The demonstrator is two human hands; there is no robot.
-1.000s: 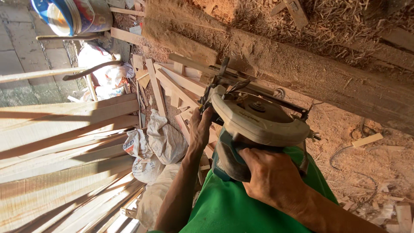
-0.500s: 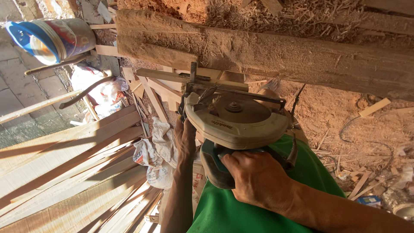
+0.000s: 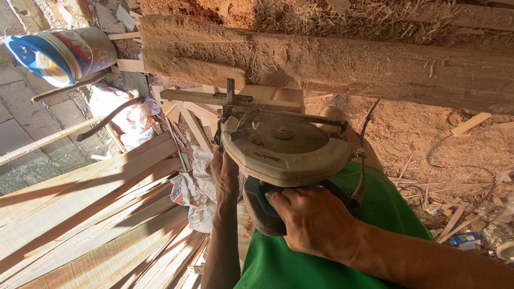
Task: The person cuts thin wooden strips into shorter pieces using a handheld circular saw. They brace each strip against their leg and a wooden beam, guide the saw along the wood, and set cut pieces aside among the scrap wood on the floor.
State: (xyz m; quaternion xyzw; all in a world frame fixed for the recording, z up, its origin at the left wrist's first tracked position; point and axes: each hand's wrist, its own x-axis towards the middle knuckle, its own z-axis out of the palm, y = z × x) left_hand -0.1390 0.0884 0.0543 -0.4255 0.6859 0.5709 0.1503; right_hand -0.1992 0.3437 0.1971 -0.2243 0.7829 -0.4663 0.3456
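Note:
My right hand (image 3: 313,222) grips the dark rear handle of a dusty circular saw (image 3: 286,150) held over my green-clad lap. My left hand (image 3: 225,174) holds the saw's front left side, by its base plate. The saw's guard is beige and coated with sawdust. Its metal base and guide rail sit against a thin wooden strip (image 3: 214,99). Just beyond lies a long rough timber beam (image 3: 332,59) covered in sawdust, running across the view.
A pile of long thin wooden slats (image 3: 85,214) fills the lower left. A blue-rimmed bucket (image 3: 59,53) lies on its side at upper left. White sacks (image 3: 195,187) lie by my left arm. Sawdust and offcuts (image 3: 455,160) cover the ground at right.
The saw and both hands have come lower and closer to me in the view. The beam and bucket now show more fully above.

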